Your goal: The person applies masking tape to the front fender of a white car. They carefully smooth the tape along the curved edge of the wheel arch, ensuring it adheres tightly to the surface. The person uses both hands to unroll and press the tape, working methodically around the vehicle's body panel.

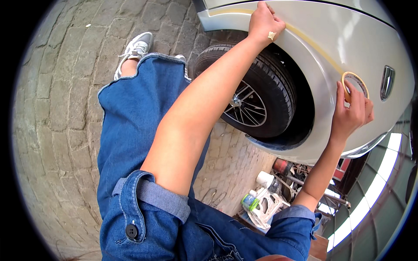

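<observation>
Looks like the laying-down step to me: the strip [313,44] curves round the wheel [248,104] on the car [370,48]. Left hand [264,24] at 1 o'clock has its fingers curled against it, can't tell if pinching or just pressing. Right hand [352,114], toward 3, grips the roll [362,82]. Next move probably calls for steady tension and pressing flat.

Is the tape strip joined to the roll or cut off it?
Joined: the yellow tape strip runs unbroken from the left hand along the car panel to the tape roll in the right hand.
</observation>
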### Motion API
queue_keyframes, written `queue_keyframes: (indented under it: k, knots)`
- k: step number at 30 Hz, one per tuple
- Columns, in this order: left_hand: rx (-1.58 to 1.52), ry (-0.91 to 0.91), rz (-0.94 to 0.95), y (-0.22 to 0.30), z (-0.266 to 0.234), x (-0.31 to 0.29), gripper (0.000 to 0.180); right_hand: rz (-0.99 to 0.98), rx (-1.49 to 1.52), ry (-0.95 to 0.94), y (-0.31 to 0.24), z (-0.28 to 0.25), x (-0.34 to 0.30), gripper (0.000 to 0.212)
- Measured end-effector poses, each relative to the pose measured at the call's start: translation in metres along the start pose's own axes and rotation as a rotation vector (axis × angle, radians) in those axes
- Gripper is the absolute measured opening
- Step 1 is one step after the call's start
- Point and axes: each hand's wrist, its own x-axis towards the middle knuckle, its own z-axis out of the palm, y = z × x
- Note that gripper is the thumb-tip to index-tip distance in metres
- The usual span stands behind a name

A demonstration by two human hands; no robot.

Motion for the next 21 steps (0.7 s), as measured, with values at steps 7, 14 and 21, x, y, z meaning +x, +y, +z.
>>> queue_keyframes:
  k: [7,14,21]
  knots:
    - [0.008,-0.007,0.013,-0.001,0.001,-0.001,0.029,0.002,-0.005,-0.006,0.001,0.001,-0.001,0.019]
    - [0.039,0.012,0.02,-0.003,0.004,-0.001,0.028,0.006,-0.019,-0.007,0.002,0.004,-0.001,0.018]
    - [0.046,-0.003,-0.002,0.001,0.0,0.0,0.03,0.012,-0.016,-0.009,0.001,0.006,0.001,0.017]
